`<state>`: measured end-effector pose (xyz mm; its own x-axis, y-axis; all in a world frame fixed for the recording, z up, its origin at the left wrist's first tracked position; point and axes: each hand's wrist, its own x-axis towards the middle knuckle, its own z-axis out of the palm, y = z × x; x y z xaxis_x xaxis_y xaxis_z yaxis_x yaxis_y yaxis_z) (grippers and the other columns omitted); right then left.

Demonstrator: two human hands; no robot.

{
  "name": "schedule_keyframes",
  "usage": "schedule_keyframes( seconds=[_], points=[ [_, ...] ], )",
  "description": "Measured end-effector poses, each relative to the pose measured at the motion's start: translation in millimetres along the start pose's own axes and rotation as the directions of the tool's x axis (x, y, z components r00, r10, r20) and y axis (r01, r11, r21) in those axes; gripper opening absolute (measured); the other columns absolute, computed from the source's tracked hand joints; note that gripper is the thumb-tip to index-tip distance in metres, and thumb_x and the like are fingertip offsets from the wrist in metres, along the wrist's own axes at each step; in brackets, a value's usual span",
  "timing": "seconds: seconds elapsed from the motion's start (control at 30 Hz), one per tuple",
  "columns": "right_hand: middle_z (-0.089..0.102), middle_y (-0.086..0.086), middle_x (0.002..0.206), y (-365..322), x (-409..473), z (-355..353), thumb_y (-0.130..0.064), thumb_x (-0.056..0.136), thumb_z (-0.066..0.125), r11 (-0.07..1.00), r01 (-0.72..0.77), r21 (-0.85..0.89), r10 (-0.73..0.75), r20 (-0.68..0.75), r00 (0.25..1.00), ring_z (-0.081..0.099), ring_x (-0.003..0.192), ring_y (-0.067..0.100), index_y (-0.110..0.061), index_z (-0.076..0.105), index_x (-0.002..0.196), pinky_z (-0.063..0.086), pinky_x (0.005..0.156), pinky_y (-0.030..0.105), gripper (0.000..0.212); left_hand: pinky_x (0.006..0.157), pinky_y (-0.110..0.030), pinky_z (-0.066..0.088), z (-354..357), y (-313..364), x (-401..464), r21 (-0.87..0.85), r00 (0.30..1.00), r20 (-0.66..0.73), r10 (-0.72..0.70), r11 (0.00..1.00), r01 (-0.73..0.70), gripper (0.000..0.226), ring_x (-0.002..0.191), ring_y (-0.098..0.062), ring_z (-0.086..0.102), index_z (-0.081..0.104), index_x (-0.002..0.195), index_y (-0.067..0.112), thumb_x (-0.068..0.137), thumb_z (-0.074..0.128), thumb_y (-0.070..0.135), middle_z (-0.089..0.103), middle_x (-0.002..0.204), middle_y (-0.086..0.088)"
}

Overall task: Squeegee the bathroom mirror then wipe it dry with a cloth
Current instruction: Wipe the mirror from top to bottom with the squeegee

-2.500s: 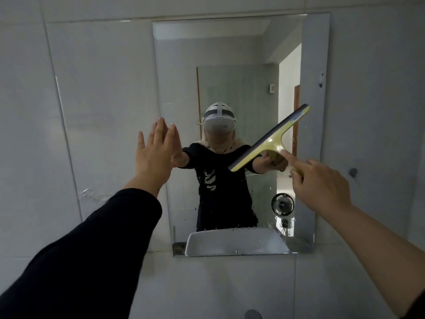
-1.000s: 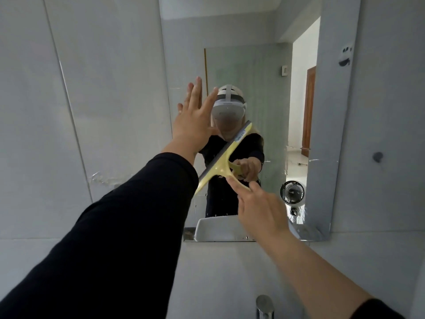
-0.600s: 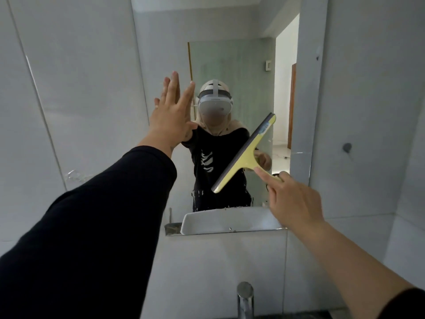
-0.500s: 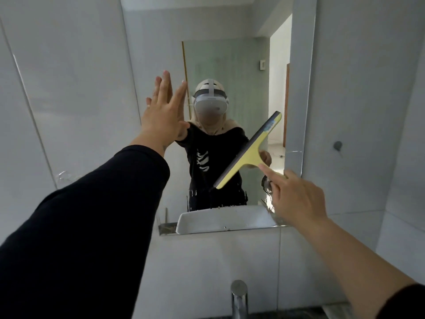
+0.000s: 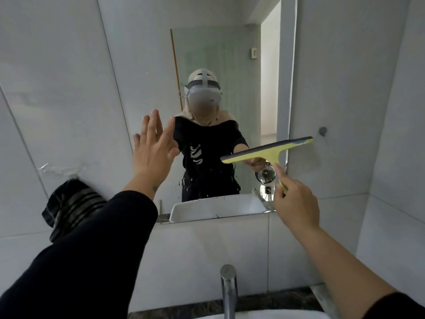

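The bathroom mirror hangs on the tiled wall ahead. Water drops cling to its lower part. My right hand is shut on the handle of a yellow squeegee. Its dark rubber blade lies nearly level against the mirror's lower right part, the right end reaching past the mirror's edge. My left hand is open, fingers spread, palm flat against the mirror's left edge. A dark striped cloth hangs on the wall at the left, partly hidden behind my left sleeve.
A chrome tap rises at the bottom centre above the white basin rim. A small round hook sticks out of the wall right of the mirror. The mirror shows a person, a small fan and an open doorway.
The squeegee has swung from a steep diagonal to nearly level and moved right and lower on the mirror. My left hand has dropped. The view has tilted down, revealing the cloth.
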<state>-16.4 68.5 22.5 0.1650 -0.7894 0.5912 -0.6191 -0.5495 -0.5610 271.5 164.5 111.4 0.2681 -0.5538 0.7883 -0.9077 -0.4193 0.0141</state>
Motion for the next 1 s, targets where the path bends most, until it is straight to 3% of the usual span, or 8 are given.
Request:
schedule_keyframes(
  seconds=[0.2, 0.37, 0.53, 0.63, 0.77, 0.93, 1.0],
  points=[
    [0.05, 0.003, 0.065, -24, -30, 48, -0.013, 0.094, 0.047, 0.944, -0.12, 0.307, 0.149, -0.074, 0.986, 0.042, 0.055, 0.013, -0.034, 0.04, 0.141, 0.031, 0.045, 0.021, 0.052, 0.116, -0.056, 0.013, 1, -2, 1, -0.014, 1.0, -0.006, 0.026, 1.0, -0.026, 0.07, 0.146, -0.031, -0.005, 0.011, 0.15, 0.031, 0.093, 0.052, 0.038, -0.003, 0.16, -0.01],
    [0.039, -0.006, 0.058, -62, -62, 89, -0.011, 0.094, 0.049, 0.912, -0.074, 0.403, 0.091, -0.024, 0.996, 0.034, 0.049, 0.008, -0.031, 0.039, 0.142, 0.025, 0.045, 0.015, 0.053, 0.114, -0.054, 0.023, 5, -10, 4, 0.026, 0.998, 0.0, 0.064, 0.998, -0.064, 0.083, 0.147, -0.032, -0.007, 0.006, 0.15, 0.035, 0.088, 0.06, 0.021, -0.006, 0.16, -0.012],
    [0.04, -0.008, 0.06, -96, -81, 116, -0.012, 0.092, 0.054, 0.896, -0.064, 0.439, 0.081, -0.022, 0.996, 0.036, 0.05, 0.003, -0.031, 0.038, 0.141, 0.027, 0.042, 0.013, 0.055, 0.114, -0.05, 0.027, -4, -3, -3, 0.04, 0.999, 0.035, 0.024, 0.999, -0.025, 0.082, 0.146, -0.026, -0.014, 0.003, 0.15, 0.036, 0.09, 0.057, 0.024, -0.015, 0.159, -0.006],
    [0.041, -0.01, 0.065, -118, -95, 130, -0.014, 0.093, 0.052, 0.908, 0.046, 0.417, -0.057, 0.014, 0.998, 0.038, 0.049, 0.002, -0.034, 0.035, 0.142, 0.029, 0.04, 0.011, 0.056, 0.113, -0.05, 0.029, -4, -4, -3, 0.037, 0.999, 0.032, 0.037, 0.999, -0.038, 0.083, 0.146, -0.026, -0.014, 0.002, 0.15, 0.036, 0.088, 0.056, 0.022, -0.016, 0.159, -0.005],
    [0.045, -0.006, 0.073, -126, -100, 143, -0.016, 0.095, 0.045, 0.911, 0.079, 0.404, -0.112, 0.059, 0.992, 0.041, 0.052, 0.007, -0.039, 0.031, 0.143, 0.027, 0.043, 0.013, 0.056, 0.114, -0.049, 0.027, -1, -5, -2, 0.038, 0.999, 0.031, 0.034, 0.999, -0.035, 0.084, 0.146, -0.026, -0.014, 0.002, 0.15, 0.037, 0.089, 0.057, 0.023, -0.016, 0.159, -0.005],
    [0.038, -0.009, 0.071, -107, -99, 141, -0.019, 0.089, 0.058, 0.947, 0.292, 0.132, -0.31, 0.146, 0.939, 0.02, 0.04, 0.007, -0.038, 0.038, 0.141, 0.006, 0.042, 0.013, 0.059, 0.114, -0.051, 0.025, 3, -6, -3, 0.041, 0.999, 0.025, 0.038, 0.998, -0.039, 0.083, 0.146, -0.026, -0.015, 0.001, 0.15, 0.036, 0.089, 0.056, 0.026, -0.017, 0.159, -0.006],
    [0.048, -0.006, 0.072, -99, -94, 136, -0.019, 0.085, 0.062, 0.932, 0.36, 0.038, -0.361, 0.165, 0.918, 0.019, 0.04, 0.007, -0.039, 0.037, 0.141, 0.003, 0.043, 0.013, 0.064, 0.115, -0.052, 0.023, 5, -8, -3, 0.035, 0.999, 0.027, 0.041, 0.998, -0.042, 0.083, 0.146, -0.027, -0.016, 0.0, 0.15, 0.036, 0.088, 0.054, 0.026, -0.017, 0.159, -0.006]
  ],
)
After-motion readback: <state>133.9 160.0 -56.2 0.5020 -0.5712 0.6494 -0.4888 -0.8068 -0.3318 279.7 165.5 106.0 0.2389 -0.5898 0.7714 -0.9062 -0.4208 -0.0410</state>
